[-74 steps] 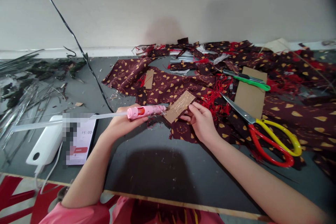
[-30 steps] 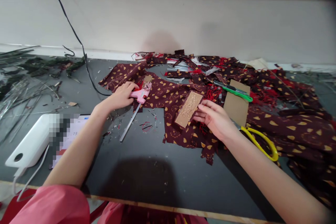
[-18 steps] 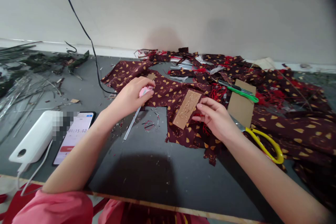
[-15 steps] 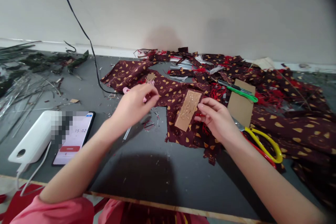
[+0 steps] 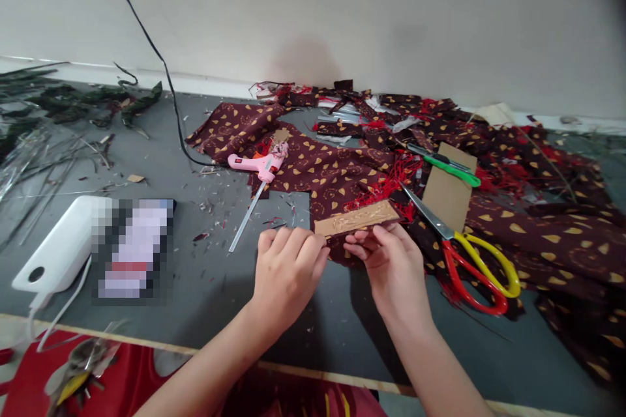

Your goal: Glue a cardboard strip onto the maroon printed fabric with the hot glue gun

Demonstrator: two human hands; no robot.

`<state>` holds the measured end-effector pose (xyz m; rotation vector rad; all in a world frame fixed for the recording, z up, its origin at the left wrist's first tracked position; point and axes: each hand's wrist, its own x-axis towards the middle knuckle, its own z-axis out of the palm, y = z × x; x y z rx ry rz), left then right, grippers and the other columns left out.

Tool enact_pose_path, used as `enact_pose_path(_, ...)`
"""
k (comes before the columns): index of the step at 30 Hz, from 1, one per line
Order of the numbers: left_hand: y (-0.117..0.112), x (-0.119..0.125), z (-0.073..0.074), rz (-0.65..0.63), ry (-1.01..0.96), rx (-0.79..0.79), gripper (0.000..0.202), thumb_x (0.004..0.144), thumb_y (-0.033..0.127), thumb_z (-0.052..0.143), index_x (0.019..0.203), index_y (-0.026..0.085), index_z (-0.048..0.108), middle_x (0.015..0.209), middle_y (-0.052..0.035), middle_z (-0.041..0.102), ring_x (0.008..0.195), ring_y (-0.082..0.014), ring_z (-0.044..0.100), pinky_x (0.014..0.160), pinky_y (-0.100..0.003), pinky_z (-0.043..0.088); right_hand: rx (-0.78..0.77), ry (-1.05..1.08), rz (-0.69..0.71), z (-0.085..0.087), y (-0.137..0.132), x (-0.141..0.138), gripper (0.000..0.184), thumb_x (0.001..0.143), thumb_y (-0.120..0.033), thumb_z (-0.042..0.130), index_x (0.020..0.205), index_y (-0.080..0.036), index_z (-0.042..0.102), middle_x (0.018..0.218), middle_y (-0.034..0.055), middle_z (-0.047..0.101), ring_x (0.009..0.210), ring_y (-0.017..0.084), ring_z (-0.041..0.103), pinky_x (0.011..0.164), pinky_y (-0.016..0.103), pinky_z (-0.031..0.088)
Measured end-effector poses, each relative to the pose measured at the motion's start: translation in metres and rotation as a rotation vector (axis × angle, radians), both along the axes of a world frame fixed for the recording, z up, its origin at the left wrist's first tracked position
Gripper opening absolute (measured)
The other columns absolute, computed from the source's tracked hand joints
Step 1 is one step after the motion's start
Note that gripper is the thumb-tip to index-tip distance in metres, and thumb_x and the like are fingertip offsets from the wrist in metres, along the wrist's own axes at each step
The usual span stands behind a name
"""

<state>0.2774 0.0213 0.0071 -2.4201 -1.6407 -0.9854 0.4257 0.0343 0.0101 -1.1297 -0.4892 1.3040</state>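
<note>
Between my two hands is a narrow cardboard strip (image 5: pixel 362 216), its upper face streaked with shiny glue and a dark edge showing beneath. My left hand (image 5: pixel 292 267) has its fingers curled closed at the strip's left end. At the lower right edge, my right hand (image 5: pixel 391 264) pinches it between thumb and fingers. Beyond the strip spreads maroon cloth with yellow leaf shapes (image 5: pixel 337 172). Up and left of my hands, a pink glue gun (image 5: pixel 259 164) lies on its side, with a clear glue stick (image 5: pixel 248 216) poking out its back.
Scissors with red and yellow handles (image 5: pixel 469 267) lie right of my hands. Behind them, a green-handled cutting tool (image 5: pixel 452 171) rests on a cardboard piece (image 5: pixel 447 199). A white power bank (image 5: pixel 63 244) and a phone (image 5: pixel 134 247) sit at left. A black cord (image 5: pixel 163 58) hangs down near the wall.
My left hand has come away from the glue gun to the strip's left end. The strip has turned from steep to nearly level and moved nearer me, still in my right hand.
</note>
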Motion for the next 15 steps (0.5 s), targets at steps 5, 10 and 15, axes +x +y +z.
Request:
enact_pose_path(5, 0.000, 0.000, -0.002, -0.010, -0.015, 0.015, 0.005, 0.085, 0.020, 0.062, 0.080, 0.022, 0.060, 0.076, 0.0005, 0.069, 0.070, -0.0170, 0.056, 0.071, -0.036, 0.032, -0.021, 0.033, -0.033, 0.001, -0.014, -0.003, 0.007, 0.068, -0.024, 0.071, 0.070, -0.019, 0.066, 0.061, -0.0013, 0.069, 0.058, 0.012, 0.068, 0.057, 0.021, 0.058)
enact_pose_path(10, -0.002, 0.001, -0.002, -0.019, -0.029, 0.093, 0.006, 0.083, 0.018, 0.064, 0.081, 0.024, 0.062, 0.077, 0.0021, 0.070, 0.070, -0.0158, 0.057, 0.072, -0.037, 0.033, -0.010, 0.043, -0.033, 0.000, -0.022, -0.011, 0.006, 0.070, -0.025, 0.070, 0.073, -0.020, 0.067, 0.064, -0.0007, 0.071, 0.059, 0.013, 0.069, 0.058, 0.021, 0.059)
enact_pose_path(15, -0.003, -0.004, -0.001, -0.015, -0.032, 0.141, 0.010, 0.083, 0.015, 0.062, 0.080, 0.024, 0.061, 0.078, 0.0033, 0.071, 0.070, -0.0150, 0.057, 0.073, -0.037, 0.032, -0.006, 0.067, -0.036, 0.002, -0.025, -0.017, 0.006, 0.071, -0.025, 0.071, 0.073, -0.021, 0.068, 0.063, -0.0002, 0.071, 0.060, 0.014, 0.070, 0.057, 0.023, 0.059)
